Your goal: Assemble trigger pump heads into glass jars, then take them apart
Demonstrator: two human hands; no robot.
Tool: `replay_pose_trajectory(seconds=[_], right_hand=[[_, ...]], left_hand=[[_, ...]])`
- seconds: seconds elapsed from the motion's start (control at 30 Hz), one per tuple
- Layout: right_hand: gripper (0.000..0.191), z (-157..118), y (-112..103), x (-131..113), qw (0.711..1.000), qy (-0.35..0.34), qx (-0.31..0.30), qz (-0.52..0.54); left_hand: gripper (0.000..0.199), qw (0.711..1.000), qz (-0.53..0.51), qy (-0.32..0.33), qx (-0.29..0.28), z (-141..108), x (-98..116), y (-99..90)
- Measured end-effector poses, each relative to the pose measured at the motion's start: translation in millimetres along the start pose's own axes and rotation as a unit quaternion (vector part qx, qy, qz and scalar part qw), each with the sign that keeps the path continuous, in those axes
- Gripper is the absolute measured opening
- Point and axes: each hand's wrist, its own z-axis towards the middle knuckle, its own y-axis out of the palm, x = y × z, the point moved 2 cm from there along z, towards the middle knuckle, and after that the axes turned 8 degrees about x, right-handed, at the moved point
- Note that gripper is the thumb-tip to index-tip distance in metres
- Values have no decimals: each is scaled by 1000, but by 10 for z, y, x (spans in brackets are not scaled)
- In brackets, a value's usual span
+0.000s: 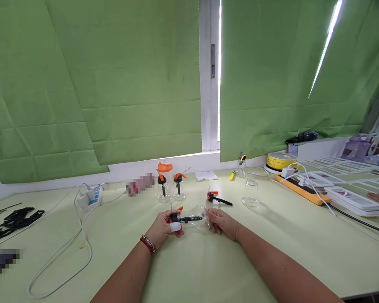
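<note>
Just below the centre of the frame, the left hand (164,228) grasps the top end of a clear bottle (196,213) around its black-and-orange top (173,217), while the fingers of the right hand (225,221) pinch its base. The bottle lies sideways between them, a black rod showing through its wall. It looks light, smooth and stiff, and probably a little slippery; whether it is glass or plastic cannot be told. If glass, it would be fragile, so the firmer black top and the rim of the base seem the better holds. Beyond, right of centre, lies a loose black-and-orange piece (219,200); farther back, left of centre, two similar bottles stand upright before an orange-lidded container (165,168).
</note>
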Motion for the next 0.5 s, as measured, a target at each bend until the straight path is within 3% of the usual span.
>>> replay_pose_trajectory(seconds=[0.27,0.4,0.5], right_hand=[[59,-46,17,-31,999,-18,-1,44],[83,-98,5,-81,997,-33,-26,62],[79,-78,3,-56,998,-15,-23,57]], left_hand=[[57,1000,-3,6,11,12,4,-20],[56,1000,-2,3,9,17,-10,-20],[56,1000,-2,3,1,8,-19,7]])
